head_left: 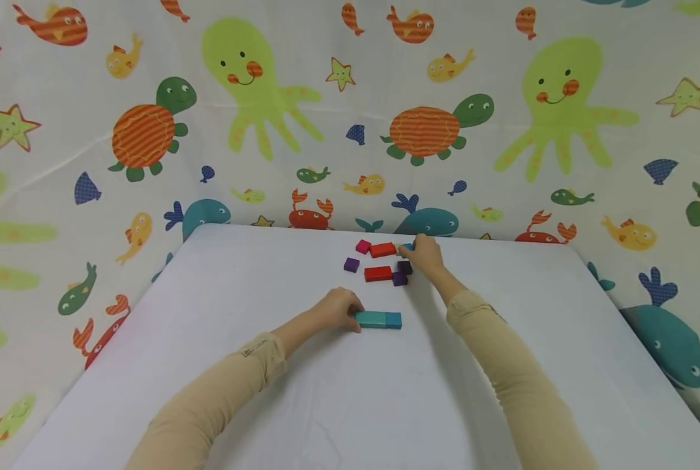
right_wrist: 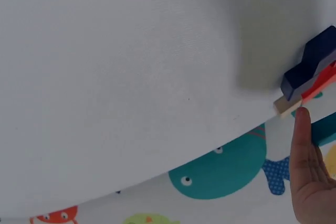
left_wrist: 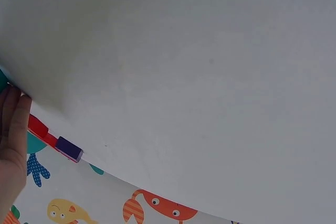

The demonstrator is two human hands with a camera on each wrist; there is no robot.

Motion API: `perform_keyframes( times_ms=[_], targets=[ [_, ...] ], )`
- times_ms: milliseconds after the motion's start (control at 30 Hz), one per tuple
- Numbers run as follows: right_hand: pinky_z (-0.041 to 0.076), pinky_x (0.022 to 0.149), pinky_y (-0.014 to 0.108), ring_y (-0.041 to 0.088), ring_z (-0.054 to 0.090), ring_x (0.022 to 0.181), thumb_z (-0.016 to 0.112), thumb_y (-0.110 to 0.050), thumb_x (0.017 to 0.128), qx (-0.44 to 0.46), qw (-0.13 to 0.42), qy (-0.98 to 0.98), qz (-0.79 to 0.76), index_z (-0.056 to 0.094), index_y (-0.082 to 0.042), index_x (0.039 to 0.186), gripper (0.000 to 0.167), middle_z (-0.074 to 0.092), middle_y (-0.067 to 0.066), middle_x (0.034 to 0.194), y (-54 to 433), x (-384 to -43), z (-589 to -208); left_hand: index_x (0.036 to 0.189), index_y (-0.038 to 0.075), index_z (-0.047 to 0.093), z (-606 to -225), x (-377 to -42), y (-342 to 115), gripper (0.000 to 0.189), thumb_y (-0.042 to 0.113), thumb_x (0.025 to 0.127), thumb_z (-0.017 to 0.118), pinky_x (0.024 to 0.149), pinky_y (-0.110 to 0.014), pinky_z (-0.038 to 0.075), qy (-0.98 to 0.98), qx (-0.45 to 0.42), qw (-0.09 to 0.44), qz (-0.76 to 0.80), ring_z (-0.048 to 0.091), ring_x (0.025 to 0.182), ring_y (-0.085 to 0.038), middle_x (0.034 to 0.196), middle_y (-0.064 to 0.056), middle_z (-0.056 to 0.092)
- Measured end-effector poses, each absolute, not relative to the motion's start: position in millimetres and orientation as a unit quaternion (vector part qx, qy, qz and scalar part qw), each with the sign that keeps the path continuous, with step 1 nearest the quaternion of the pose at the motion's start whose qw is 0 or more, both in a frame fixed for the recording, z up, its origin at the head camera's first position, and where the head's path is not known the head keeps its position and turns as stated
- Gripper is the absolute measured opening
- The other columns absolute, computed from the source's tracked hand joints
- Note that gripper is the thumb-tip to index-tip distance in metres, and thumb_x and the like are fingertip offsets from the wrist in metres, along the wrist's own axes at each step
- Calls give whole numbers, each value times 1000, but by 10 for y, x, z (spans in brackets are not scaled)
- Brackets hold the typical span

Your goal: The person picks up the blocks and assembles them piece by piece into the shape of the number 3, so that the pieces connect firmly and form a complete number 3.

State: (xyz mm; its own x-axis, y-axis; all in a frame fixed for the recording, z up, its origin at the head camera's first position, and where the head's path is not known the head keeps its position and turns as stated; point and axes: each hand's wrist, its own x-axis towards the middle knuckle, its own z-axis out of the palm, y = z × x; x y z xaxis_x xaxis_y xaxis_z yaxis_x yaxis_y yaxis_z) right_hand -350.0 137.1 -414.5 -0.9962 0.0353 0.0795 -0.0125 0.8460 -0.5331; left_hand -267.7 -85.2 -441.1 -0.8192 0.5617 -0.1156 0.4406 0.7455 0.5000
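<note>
My left hand (head_left: pixel 334 309) grips the left end of a teal block (head_left: pixel 371 319), thumb on the near side and fingers on the far side. A blue block (head_left: pixel 393 320) lies end to end with it, on its right. Farther back, my right hand (head_left: pixel 427 254) pinches a small blue block (head_left: pixel 408 247) between thumb and fingers. In the right wrist view, the held block (right_wrist: pixel 325 128) shows beside the fingers, near a beige block (right_wrist: pixel 286 106). The right hand is beside a red block (head_left: pixel 383 250) and above two dark purple blocks (head_left: pixel 405 267).
Another red block (head_left: pixel 378 274) lies left of the dark purple pair. A pink block (head_left: pixel 363 247) and a purple block (head_left: pixel 351 265) are at the group's left. The white table (head_left: pixel 350 398) ends at a patterned sea-animal cloth (head_left: pixel 350 189) behind.
</note>
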Motion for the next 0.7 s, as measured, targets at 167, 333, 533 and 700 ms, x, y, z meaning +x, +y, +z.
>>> perform_keyframes(
  times_ms=[167,333,533,700],
  targets=[
    [44,57,23,20,50,66,60,-25,90,41,9,-968,248,59,7,96,33,59,14,77,1386,-3381,-4104,107,4,71,-4443,-2652,-874,40,21,73,81,76,-24,52,926,266,134,233,57,81,-13,97,-7,70],
    [49,62,26,20,52,67,61,-20,87,66,-1,-972,227,60,7,95,27,62,15,79,1454,-3292,-4067,107,5,71,-4437,-2658,-876,39,20,73,81,77,-25,51,927,271,130,226,56,81,-13,96,-6,70],
    [53,71,33,21,54,70,64,-18,85,79,4,-977,198,60,8,98,29,65,18,85,1563,-3208,-4040,109,5,70,-4424,-2668,-848,39,21,74,80,78,-25,51,924,277,129,228,56,83,-13,97,-6,70],
    [55,76,34,22,55,73,65,-17,84,102,-17,-973,205,58,8,105,34,66,19,90,1596,-3117,-4019,108,4,70,-4417,-2665,-835,39,20,74,81,76,-25,51,925,273,131,231,55,80,-13,95,-6,70]
  ],
)
